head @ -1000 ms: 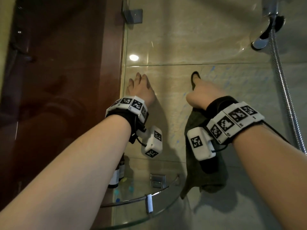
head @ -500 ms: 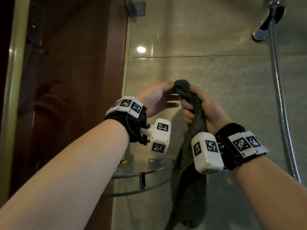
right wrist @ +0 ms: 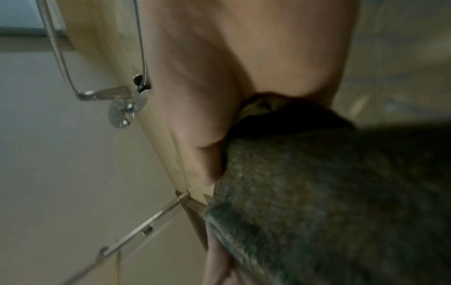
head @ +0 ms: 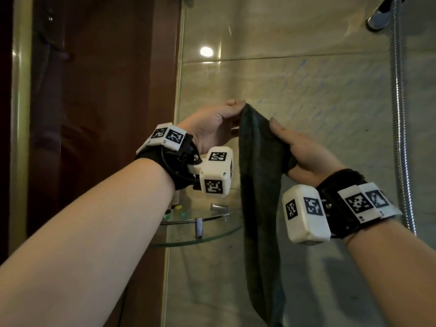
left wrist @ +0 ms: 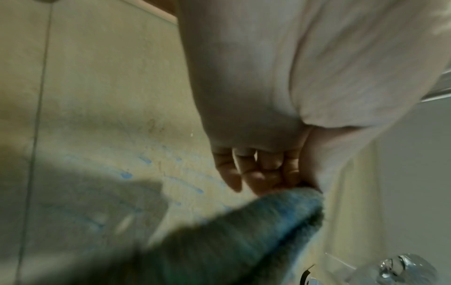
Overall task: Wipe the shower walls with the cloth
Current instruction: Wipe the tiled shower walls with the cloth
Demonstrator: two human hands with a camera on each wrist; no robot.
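Observation:
A dark grey-green cloth (head: 259,208) hangs in a long strip in front of the beige tiled shower wall (head: 318,95), which carries faint blue marks. My left hand (head: 219,123) pinches the cloth's top corner between thumb and fingertips. My right hand (head: 297,149) grips the cloth a little lower on its right edge, thumb on the front. In the left wrist view the cloth (left wrist: 244,235) leaves my left hand's fingers (left wrist: 256,173). In the right wrist view the cloth (right wrist: 317,192) fills the lower right under my palm. Neither hand touches the wall.
A glass corner shelf (head: 203,234) with small bottles sits low, left of the cloth. A glass panel edge (head: 180,114) and dark wood door (head: 99,114) stand at the left. A metal shower hose (head: 401,114) and shower head (head: 377,20) hang at the right.
A second ago my left hand lay flat on the wall and my right pressed the cloth there. Both hands came off the wall, and now they hold the cloth spread slightly between them.

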